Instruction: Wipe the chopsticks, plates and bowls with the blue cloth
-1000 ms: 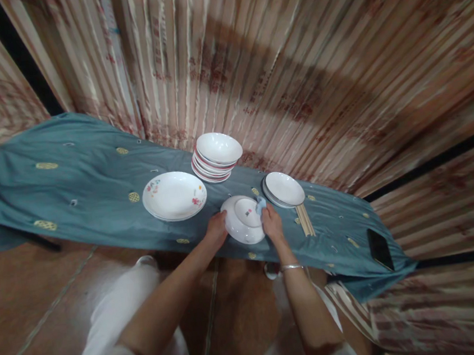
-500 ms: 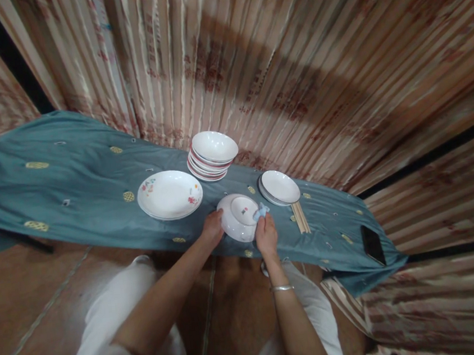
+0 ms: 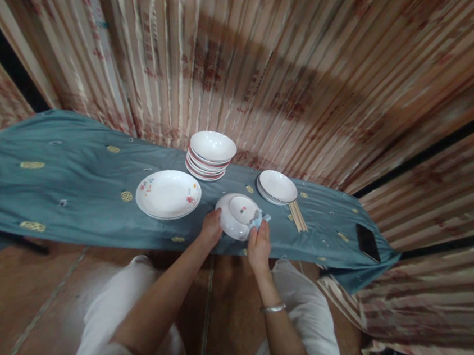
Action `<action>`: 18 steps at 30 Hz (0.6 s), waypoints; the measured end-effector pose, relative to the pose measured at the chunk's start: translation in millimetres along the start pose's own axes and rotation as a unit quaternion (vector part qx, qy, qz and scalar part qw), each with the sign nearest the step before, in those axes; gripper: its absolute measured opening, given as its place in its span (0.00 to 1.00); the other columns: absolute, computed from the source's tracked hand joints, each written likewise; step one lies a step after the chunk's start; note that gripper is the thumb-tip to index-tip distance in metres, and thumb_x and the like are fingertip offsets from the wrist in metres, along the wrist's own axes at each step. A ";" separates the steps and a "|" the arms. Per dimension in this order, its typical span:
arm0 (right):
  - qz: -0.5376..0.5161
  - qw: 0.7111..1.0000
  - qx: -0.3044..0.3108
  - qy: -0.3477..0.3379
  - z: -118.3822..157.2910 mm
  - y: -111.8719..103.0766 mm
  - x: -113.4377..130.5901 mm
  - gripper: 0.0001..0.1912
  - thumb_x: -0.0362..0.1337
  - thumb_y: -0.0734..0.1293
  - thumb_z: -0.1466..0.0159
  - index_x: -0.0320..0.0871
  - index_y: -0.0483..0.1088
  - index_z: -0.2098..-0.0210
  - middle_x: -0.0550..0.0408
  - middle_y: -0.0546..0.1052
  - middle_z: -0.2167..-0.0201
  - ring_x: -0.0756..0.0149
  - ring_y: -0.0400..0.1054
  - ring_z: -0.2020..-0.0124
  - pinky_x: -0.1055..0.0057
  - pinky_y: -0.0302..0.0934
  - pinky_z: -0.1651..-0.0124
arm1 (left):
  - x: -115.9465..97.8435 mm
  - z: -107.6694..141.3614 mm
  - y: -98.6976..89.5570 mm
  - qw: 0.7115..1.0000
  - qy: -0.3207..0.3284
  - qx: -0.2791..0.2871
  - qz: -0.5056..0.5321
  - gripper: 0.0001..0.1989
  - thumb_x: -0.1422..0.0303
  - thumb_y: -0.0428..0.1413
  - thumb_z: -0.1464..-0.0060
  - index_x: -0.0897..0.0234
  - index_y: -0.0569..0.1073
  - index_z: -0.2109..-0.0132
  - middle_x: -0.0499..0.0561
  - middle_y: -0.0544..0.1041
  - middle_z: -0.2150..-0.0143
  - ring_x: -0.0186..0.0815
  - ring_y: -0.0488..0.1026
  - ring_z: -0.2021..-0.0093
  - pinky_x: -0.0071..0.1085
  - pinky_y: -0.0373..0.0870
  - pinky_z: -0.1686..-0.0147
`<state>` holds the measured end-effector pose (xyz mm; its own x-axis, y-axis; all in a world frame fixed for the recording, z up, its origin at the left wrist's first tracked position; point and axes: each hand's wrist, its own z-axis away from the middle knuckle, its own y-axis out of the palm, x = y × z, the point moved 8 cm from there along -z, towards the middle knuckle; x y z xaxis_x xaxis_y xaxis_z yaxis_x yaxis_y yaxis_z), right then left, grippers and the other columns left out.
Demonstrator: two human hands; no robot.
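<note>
A white bowl (image 3: 232, 221) is tilted with its underside and foot ring facing me, near the front edge of the table. My left hand (image 3: 212, 227) is closed on the bowl's left rim. A light blue cloth (image 3: 259, 221) is pressed against the lower right of the bowl's outside. My right hand (image 3: 259, 245) is closed on that cloth, with the fingertips partly hidden by it. Left of the bowl lies a large oval plate (image 3: 168, 194) with floral decoration, seemingly on top of another plate.
A stack of bowls (image 3: 213, 146) with red bands stands behind. To the right are stacked small plates (image 3: 278, 186), chopsticks (image 3: 297, 217) and a black phone (image 3: 367, 242). A green cloth (image 3: 91, 198) covers the narrow table, backed by a patterned curtain (image 3: 250, 57).
My right hand and the blue cloth have shifted left and down along the bowl's outside. My left hand keeps its hold on the rim, and the view has moved slightly.
</note>
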<state>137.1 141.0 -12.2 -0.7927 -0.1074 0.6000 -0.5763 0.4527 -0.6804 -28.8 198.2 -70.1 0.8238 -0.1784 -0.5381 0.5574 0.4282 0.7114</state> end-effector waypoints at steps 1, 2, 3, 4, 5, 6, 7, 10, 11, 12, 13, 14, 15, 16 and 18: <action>0.004 1.000 0.001 0.000 2.7 0.4 1.2 0.33 0.47 0.47 0.31 0.27 0.55 0.38 0.27 0.59 0.38 0.50 0.51 0.35 0.50 0.51 0.38 | 0.1 0.0 0.2 1.000 0.000 0.002 0.000 0.04 0.72 0.61 0.54 0.69 0.74 0.69 0.51 0.77 0.76 0.36 0.74 0.72 0.32 0.69 0.65; 0.007 1.000 0.002 -0.001 5.3 0.9 2.5 0.33 0.47 0.47 0.31 0.26 0.54 0.38 0.27 0.58 0.38 0.50 0.50 0.34 0.50 0.51 0.38 | 0.3 0.1 0.4 1.000 -0.001 0.003 0.000 0.05 0.71 0.61 0.54 0.69 0.74 0.69 0.51 0.77 0.76 0.36 0.74 0.72 0.33 0.69 0.65; 0.011 1.000 0.002 -0.003 7.9 1.4 4.1 0.32 0.47 0.47 0.31 0.27 0.54 0.38 0.27 0.58 0.38 0.50 0.49 0.34 0.50 0.51 0.38 | 0.4 0.2 0.7 1.000 -0.001 0.005 0.001 0.06 0.71 0.61 0.55 0.69 0.74 0.69 0.50 0.76 0.77 0.37 0.74 0.72 0.33 0.69 0.65; 0.013 1.000 0.002 -0.006 10.4 1.8 5.9 0.32 0.46 0.47 0.31 0.27 0.54 0.38 0.27 0.57 0.38 0.50 0.49 0.34 0.50 0.51 0.38 | 0.4 0.2 0.9 1.000 -0.001 0.006 0.002 0.06 0.71 0.62 0.55 0.69 0.74 0.69 0.50 0.76 0.77 0.37 0.74 0.72 0.34 0.69 0.65; 0.015 1.000 0.000 -0.009 12.8 2.2 7.8 0.31 0.46 0.47 0.31 0.27 0.53 0.38 0.27 0.57 0.37 0.50 0.48 0.34 0.49 0.51 0.38 | 0.3 0.3 1.2 1.000 -0.001 0.007 0.003 0.07 0.71 0.62 0.55 0.69 0.74 0.69 0.50 0.76 0.77 0.38 0.74 0.71 0.34 0.69 0.65; 0.018 1.000 -0.002 -0.013 15.1 2.4 9.6 0.31 0.46 0.48 0.30 0.28 0.53 0.37 0.27 0.57 0.37 0.50 0.48 0.34 0.49 0.51 0.38 | 0.2 0.4 1.5 1.000 0.000 0.007 0.006 0.07 0.71 0.62 0.56 0.69 0.74 0.69 0.51 0.76 0.77 0.38 0.74 0.71 0.33 0.69 0.65; 0.020 1.000 -0.004 -0.017 17.3 2.7 11.5 0.30 0.45 0.48 0.30 0.28 0.53 0.37 0.27 0.56 0.37 0.49 0.48 0.34 0.49 0.51 0.38 | 0.0 0.4 1.7 1.000 0.001 0.008 0.008 0.07 0.71 0.62 0.56 0.69 0.73 0.69 0.51 0.76 0.76 0.38 0.74 0.70 0.33 0.69 0.65; 0.027 0.999 -0.013 -0.034 24.1 4.1 17.3 0.29 0.43 0.49 0.30 0.30 0.50 0.36 0.27 0.55 0.37 0.48 0.46 0.33 0.47 0.51 0.39 | -0.7 0.8 2.1 1.000 0.004 0.004 0.017 0.06 0.72 0.62 0.56 0.71 0.73 0.70 0.53 0.76 0.75 0.39 0.74 0.69 0.34 0.69 0.63; 0.029 0.999 -0.015 -0.040 26.7 5.1 19.2 0.29 0.43 0.49 0.30 0.30 0.50 0.36 0.26 0.54 0.37 0.48 0.45 0.33 0.46 0.50 0.39 | -0.9 1.1 2.2 1.000 0.005 0.003 0.019 0.05 0.73 0.61 0.55 0.71 0.73 0.70 0.53 0.76 0.75 0.39 0.74 0.69 0.34 0.69 0.62; 0.029 0.998 -0.017 -0.046 29.6 6.4 21.2 0.29 0.42 0.49 0.31 0.30 0.49 0.36 0.26 0.53 0.36 0.47 0.44 0.33 0.44 0.50 0.39 | -0.9 1.5 2.5 1.000 0.005 0.002 0.021 0.05 0.73 0.61 0.55 0.72 0.74 0.69 0.54 0.77 0.74 0.39 0.74 0.68 0.34 0.69 0.61; 0.028 0.998 -0.016 -0.051 32.8 8.1 23.0 0.29 0.42 0.50 0.31 0.30 0.48 0.35 0.25 0.51 0.36 0.45 0.42 0.32 0.43 0.49 0.39 | -0.9 2.0 2.9 1.000 0.004 0.001 0.022 0.05 0.73 0.60 0.54 0.72 0.74 0.69 0.55 0.77 0.73 0.40 0.74 0.67 0.34 0.69 0.61; 0.028 0.998 -0.014 -0.055 36.0 10.0 24.7 0.29 0.41 0.50 0.31 0.30 0.47 0.35 0.25 0.50 0.36 0.44 0.41 0.32 0.41 0.49 0.40 | -0.9 2.6 3.4 1.000 0.004 0.001 0.023 0.04 0.73 0.60 0.53 0.71 0.74 0.68 0.55 0.77 0.72 0.40 0.74 0.66 0.35 0.69 0.60; 0.027 0.998 -0.012 -0.058 39.3 12.0 26.4 0.29 0.41 0.50 0.31 0.30 0.46 0.35 0.24 0.48 0.35 0.44 0.39 0.32 0.40 0.48 0.40 | -0.9 3.4 3.9 1.000 0.003 0.002 0.023 0.04 0.73 0.59 0.53 0.71 0.74 0.68 0.56 0.78 0.71 0.41 0.74 0.65 0.35 0.69 0.60; 0.028 0.998 -0.009 -0.060 42.5 13.7 28.1 0.29 0.40 0.50 0.31 0.31 0.45 0.35 0.24 0.47 0.35 0.44 0.37 0.31 0.39 0.48 0.40 | -0.9 4.1 4.5 1.000 0.003 0.002 0.023 0.04 0.73 0.59 0.52 0.71 0.75 0.67 0.56 0.78 0.70 0.41 0.74 0.65 0.35 0.69 0.60; 0.031 0.997 -0.008 -0.065 47.9 15.8 31.4 0.30 0.39 0.50 0.31 0.30 0.43 0.34 0.24 0.46 0.34 0.44 0.35 0.31 0.39 0.47 0.40 | -0.9 5.6 5.4 1.000 0.001 0.002 0.021 0.04 0.73 0.57 0.50 0.70 0.75 0.67 0.56 0.78 0.70 0.41 0.74 0.64 0.35 0.69 0.60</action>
<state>93.6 102.4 -24.2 -0.8462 -0.1924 0.4969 -0.5233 0.4763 -0.7067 -25.9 195.6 -63.3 0.8461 -0.1584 -0.5090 0.5229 0.4324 0.7346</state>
